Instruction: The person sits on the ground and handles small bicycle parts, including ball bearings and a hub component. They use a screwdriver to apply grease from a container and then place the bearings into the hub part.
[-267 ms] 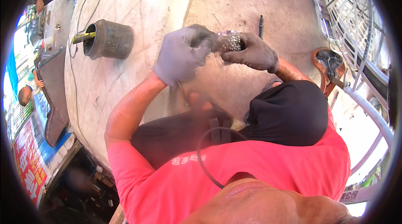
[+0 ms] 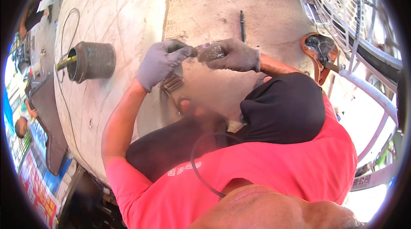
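Observation:
My left hand (image 2: 162,61), in a pale grey glove, has its fingertips pinched together; whatever lies between them is too small to make out. My right hand (image 2: 235,55) wears a darker, dirt-stained grey glove. Its fingers are curled round a small dark piece with a silvery, speckled surface (image 2: 212,52), mostly hidden by the glove. The fingertips of both hands nearly meet in front of my bent legs. A black pen-like tool (image 2: 242,25) lies on the ground just beyond my right hand. Below my left wrist is a small brownish block-shaped thing (image 2: 173,82), blurred.
A dark bucket (image 2: 96,61) stands at the left with a yellow-and-black handle (image 2: 66,63) poking out. A thin cable (image 2: 64,100) runs past it. At the right are a brown saddle-shaped thing (image 2: 319,53) and a white metal frame (image 2: 368,87). Other people are at the far left.
The whole view has shifted, so the bucket, tool and hands appear further left. My right hand has turned a little and less of the speckled surface shows. Both hands stay close together.

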